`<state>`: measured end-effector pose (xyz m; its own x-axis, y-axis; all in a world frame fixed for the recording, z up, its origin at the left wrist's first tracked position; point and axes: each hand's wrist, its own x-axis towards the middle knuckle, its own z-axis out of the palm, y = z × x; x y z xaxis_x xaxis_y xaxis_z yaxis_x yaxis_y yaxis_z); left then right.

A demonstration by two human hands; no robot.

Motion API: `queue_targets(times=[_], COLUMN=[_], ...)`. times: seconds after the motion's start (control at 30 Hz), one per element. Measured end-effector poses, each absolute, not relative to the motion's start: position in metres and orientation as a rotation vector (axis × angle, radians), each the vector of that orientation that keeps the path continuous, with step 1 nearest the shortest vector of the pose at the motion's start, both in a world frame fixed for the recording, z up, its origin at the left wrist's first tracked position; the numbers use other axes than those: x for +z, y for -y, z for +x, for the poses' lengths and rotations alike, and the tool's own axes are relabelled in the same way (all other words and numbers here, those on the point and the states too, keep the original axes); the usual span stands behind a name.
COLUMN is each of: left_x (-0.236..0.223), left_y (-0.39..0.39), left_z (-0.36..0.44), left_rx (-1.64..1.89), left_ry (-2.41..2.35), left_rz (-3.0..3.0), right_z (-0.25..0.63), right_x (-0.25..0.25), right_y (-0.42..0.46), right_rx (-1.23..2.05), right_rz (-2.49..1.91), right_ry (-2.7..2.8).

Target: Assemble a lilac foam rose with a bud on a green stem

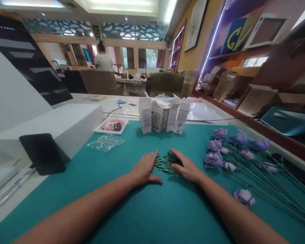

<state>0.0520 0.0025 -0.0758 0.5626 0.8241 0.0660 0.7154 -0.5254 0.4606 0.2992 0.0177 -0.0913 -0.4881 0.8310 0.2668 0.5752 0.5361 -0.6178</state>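
Observation:
A small pile of short green stem pieces lies on the teal mat, between my two hands. My left hand rests at the pile's left side, fingers stretched out and thumb apart, with its fingertips against the stems. On the other side, my right hand curves around the pile's right end, its thumb and fingers spread. A bit of red shows beneath the right thumb; what it belongs to is partly hidden. Neither hand has closed on anything.
Several purple flowers with long stems lie at the right. Open white boxes stand behind the pile. Left are crumpled clear plastic, a white-framed tray and a dark phone-like slab. A person is in the background.

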Motion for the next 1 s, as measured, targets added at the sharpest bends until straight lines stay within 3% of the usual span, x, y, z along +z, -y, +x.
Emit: queue_targets(times=[0.27, 0.5, 0.83, 1.0], left_x=[-0.075, -0.081, -0.07, -0.071], left_y=[-0.022, -0.024, -0.018, -0.019], left_z=[0.068, 0.071, 0.068, 0.066], left_rx=[0.431, 0.615, 0.556, 0.537], left_ry=[-1.105, -1.128, -1.16, -1.152], left_rz=[2.433, 2.331, 2.33, 2.313], right_z=[0.283, 0.241, 0.305, 0.305], right_x=[-0.103, -0.094, 0.039, 0.066], right_y=[-0.012, -0.025, -0.147, -0.185], right_rx=[0.397, 0.448, 0.101, 0.081], right_rz=[-1.255, -1.118, -1.591, -1.762], right_ry=[2.419, 2.224, 1.614, 1.542])
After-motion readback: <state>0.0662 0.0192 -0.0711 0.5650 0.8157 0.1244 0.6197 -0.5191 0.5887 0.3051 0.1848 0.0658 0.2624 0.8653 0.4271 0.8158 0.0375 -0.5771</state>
